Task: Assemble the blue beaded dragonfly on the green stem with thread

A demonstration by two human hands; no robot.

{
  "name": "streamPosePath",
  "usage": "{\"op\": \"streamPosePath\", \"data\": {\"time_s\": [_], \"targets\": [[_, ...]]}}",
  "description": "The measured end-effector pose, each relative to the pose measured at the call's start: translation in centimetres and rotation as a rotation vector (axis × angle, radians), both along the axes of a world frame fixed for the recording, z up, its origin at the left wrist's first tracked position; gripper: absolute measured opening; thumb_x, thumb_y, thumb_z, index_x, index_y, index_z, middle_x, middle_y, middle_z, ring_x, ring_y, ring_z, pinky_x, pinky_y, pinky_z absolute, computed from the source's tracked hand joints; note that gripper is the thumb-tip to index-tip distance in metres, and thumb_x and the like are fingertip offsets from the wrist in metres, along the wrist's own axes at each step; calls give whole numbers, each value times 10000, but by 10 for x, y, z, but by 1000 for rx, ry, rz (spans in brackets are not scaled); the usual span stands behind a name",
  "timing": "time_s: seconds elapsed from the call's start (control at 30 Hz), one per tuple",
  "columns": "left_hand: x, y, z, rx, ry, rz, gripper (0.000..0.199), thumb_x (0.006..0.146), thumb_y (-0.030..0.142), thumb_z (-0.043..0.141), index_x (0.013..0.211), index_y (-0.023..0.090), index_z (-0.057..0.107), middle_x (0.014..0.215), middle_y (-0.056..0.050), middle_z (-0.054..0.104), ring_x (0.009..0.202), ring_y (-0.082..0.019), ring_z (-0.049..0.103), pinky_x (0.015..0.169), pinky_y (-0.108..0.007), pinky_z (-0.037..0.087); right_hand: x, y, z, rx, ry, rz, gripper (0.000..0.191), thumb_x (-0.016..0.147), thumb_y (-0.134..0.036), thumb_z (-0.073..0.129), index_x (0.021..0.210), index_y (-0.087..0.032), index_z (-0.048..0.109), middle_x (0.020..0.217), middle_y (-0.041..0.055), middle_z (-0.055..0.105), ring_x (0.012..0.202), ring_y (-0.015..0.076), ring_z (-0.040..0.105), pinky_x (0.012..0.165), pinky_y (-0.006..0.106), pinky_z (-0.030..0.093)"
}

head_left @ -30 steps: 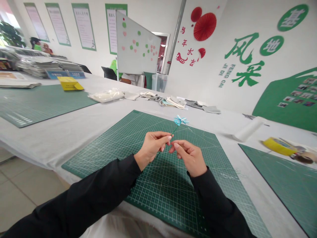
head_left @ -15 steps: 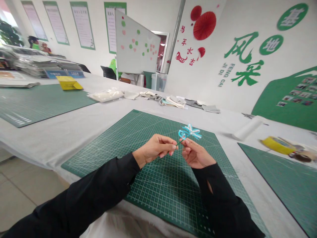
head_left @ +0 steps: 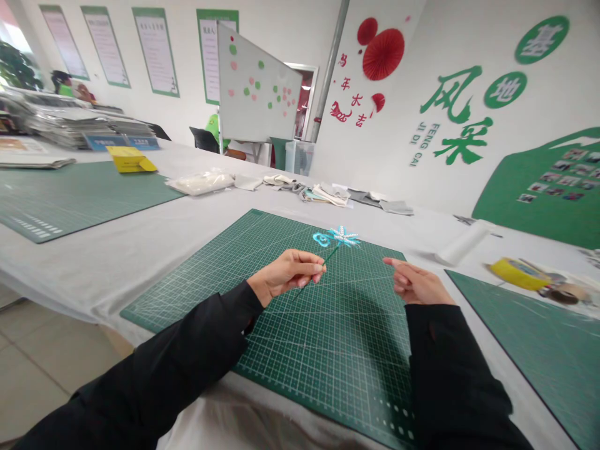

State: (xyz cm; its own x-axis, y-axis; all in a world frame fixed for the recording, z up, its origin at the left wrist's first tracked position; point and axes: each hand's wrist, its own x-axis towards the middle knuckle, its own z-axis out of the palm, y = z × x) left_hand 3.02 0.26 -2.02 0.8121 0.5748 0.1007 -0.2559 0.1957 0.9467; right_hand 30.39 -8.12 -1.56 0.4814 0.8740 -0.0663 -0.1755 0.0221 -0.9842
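My left hand [head_left: 294, 273] pinches the green stem of a craft flower [head_left: 344, 236] between thumb and fingers, above the cutting mat. Pale blue petals edged with white bead-like dots make up the flower head. A small blue loop [head_left: 321, 239] sits on its left side. The thin stem slants down past my fingers, its lower end showing below them. To the right, my right hand [head_left: 417, 281] is apart from the flower, index finger stretched out and the other fingers curled, with nothing visible in it. Beneath both hands lies the green gridded cutting mat [head_left: 319, 350].
Further green mats lie left [head_left: 84, 200] and right [head_left: 529, 344]. A yellow packet [head_left: 130, 160], a plastic bag [head_left: 201, 182] and fabric pieces [head_left: 328, 194] rest on the table. At right are a white roll [head_left: 464, 242], a yellow item [head_left: 518, 273] and a tape roll [head_left: 567, 292].
My right hand has let go of the flower and moved right. The flower, still in my left hand, has shifted left and its head now stands farther above my fingers.
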Motion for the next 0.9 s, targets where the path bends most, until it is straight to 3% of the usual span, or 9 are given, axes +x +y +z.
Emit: {"op": "streamPosePath", "data": {"time_s": [0.13, 0.3, 0.4, 0.47, 0.63, 0.7, 0.77, 0.83, 0.9], "targets": [[0, 4, -2, -47, -25, 71, 162, 720, 227, 685, 710, 81, 617, 609, 11, 574, 390, 24, 389, 351, -96, 229, 37, -25, 11, 104, 64, -203, 155, 786, -192, 547, 656, -175, 630, 487, -71, 298, 348, -9, 229, 387, 233, 182], [0, 8, -1, -54, -63, 181, 188, 714, 242, 691, 693, 89, 583, 607, 22, 559, 384, 20, 376, 324, -112, 184, 76, -49, 7, 297, 122, -752, 224, 706, -139, 494, 534, -221, 375, 521, -47, 281, 337, 40, 204, 371, 241, 172], [2, 6, -1, -42, -76, 236, 189, 714, 243, 694, 691, 91, 582, 612, 26, 554, 385, 23, 370, 321, -116, 170, 75, -46, 4, 436, 67, -991, 194, 660, -155, 507, 551, -237, 369, 562, -33, 321, 375, 79, 289, 376, 246, 203], [4, 4, -2, -28, -62, 255, 185, 710, 245, 699, 709, 90, 599, 610, 21, 561, 389, 17, 382, 323, -122, 173, 56, -36, 4, 497, -43, -1020, 152, 597, -136, 556, 578, -243, 449, 619, -15, 434, 415, 87, 347, 378, 250, 219], [11, -4, -6, -20, -5, 258, 218, 687, 254, 716, 806, 88, 640, 599, 8, 593, 392, -1, 419, 352, -128, 233, -28, 0, 2, 334, -173, -339, 223, 547, -223, 728, 752, -156, 669, 798, 68, 671, 397, 34, 355, 357, 228, 236], [12, -5, -7, -17, 8, 275, 223, 678, 253, 719, 808, 89, 641, 593, 8, 595, 386, -4, 422, 350, -131, 229, -60, 7, 0, 159, -121, 74, 396, 631, -366, 723, 981, -189, 662, 1059, 89, 666, 387, 10, 382, 343, 207, 254], [13, -5, -8, -8, 12, 288, 221, 678, 253, 715, 811, 91, 642, 590, 11, 595, 379, -5, 422, 351, -134, 236, -84, 8, -3, 93, -85, 341, 491, 701, -463, 671, 1131, -237, 599, 1212, 98, 607, 390, 9, 437, 330, 197, 270], [13, -5, -9, 4, 7, 286, 217, 682, 253, 708, 813, 93, 643, 587, 15, 594, 373, -5, 422, 358, -136, 254, -97, 7, -6, 77, -108, 484, 555, 712, -479, 669, 1206, -261, 542, 1243, 99, 588, 424, 32, 515, 345, 199, 315], [13, -5, -10, 19, 6, 281, 208, 686, 250, 704, 807, 92, 643, 586, 14, 594, 375, -5, 423, 368, -135, 269, -102, 5, -9, 40, -193, 541, 580, 693, -444, 707, 1205, -227, 542, 1081, 92, 664, 499, 80, 588, 409, 217, 390]]}}
